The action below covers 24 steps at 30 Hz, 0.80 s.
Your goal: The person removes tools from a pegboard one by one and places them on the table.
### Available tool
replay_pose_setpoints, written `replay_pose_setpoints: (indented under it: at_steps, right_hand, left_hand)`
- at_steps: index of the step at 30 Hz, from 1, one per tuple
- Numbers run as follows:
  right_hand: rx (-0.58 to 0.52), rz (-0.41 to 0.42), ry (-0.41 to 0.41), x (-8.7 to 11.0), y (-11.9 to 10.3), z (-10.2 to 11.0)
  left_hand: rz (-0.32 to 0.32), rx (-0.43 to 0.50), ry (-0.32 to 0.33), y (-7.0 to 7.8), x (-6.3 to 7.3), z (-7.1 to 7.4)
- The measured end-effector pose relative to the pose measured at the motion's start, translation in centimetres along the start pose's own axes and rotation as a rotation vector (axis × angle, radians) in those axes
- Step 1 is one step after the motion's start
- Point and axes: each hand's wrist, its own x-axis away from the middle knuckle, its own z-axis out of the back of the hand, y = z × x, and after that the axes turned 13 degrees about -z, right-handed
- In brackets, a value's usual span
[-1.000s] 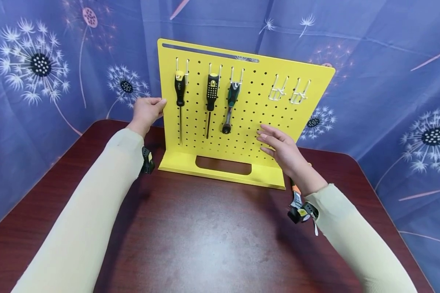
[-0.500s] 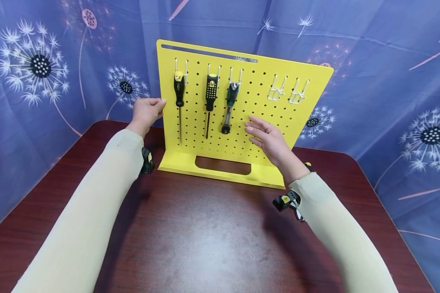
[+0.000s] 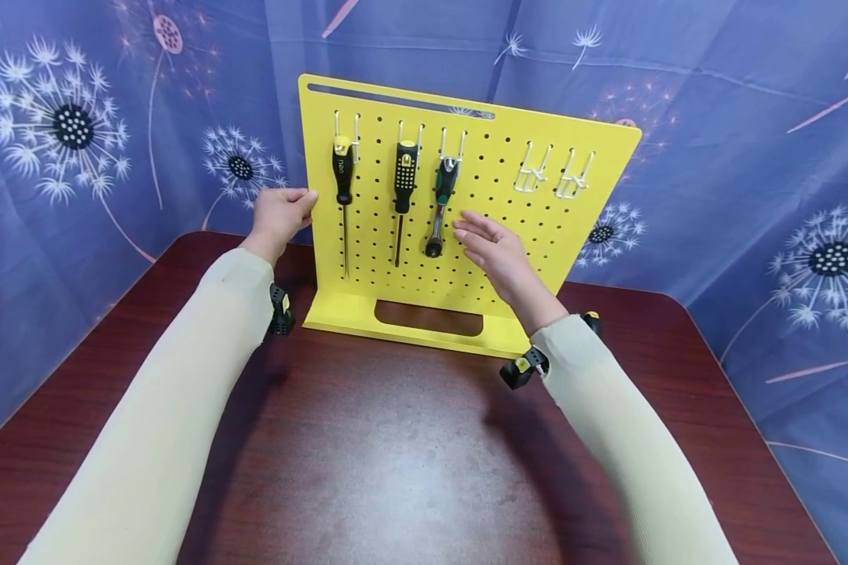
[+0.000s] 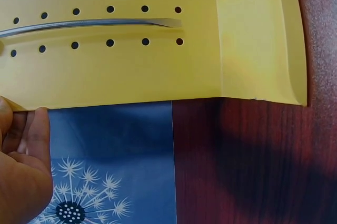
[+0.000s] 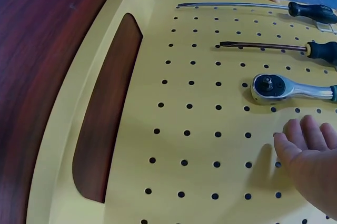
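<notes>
The green-and-black-handled steel ratchet wrench hangs head down between the two hands, just beside the fingertips of the right hand and apart from them; that hand holds nothing, its fingers loosely extended; the upright yellow perforated board carrying the wrench has its edge pinched by the left hand; nearer that hand hang a slim screwdriver with a black-and-yellow handle and, next to the wrench, a screwdriver with a studded black-and-yellow handle; two bare white wire hooks sit above and beyond the right hand; the dark red wood-grain table spreads below both hands; a sideways knock from the right fingers could, I judge, swing the wrench off its hook, and a slack left pinch might let the board shift if pushed.
</notes>
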Motion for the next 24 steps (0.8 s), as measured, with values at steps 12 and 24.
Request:
replay_pose_setpoints:
  at_steps: [12, 24]
  right_hand:
    - [-0.017, 0.0, 0.024, -1.2, -0.9, -1.7]
    - [-0.065, 0.011, 0.11, -2.0, -1.1, -3.0]
  left_hand:
    - [0.005, -0.009, 0.012, 0.0, -0.1, -0.1]
    - [0.002, 0.016, 0.001, 0.1, 0.0, -0.1]
